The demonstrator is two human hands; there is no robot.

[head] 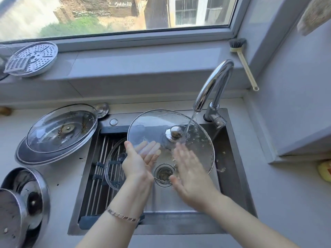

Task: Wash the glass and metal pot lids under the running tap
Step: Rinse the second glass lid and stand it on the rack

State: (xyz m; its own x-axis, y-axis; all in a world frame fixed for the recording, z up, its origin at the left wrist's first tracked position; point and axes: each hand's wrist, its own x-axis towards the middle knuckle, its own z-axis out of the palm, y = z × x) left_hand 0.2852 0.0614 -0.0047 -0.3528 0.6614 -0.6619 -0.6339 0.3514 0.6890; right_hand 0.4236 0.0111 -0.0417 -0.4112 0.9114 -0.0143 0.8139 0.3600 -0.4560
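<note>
Glass lid (148,126) under tap (213,83); left hand (138,163) pinching rim, right hand (191,170) spread flat

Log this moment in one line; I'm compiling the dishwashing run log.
phase: rinsing | left hand: pinches glass lid rim | right hand: flat on lid, blurred | tap: running, stream beside knob

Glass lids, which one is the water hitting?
The held glass lid, gripped by the left hand. The counter lid and rack lid sit away from the stream.
</note>
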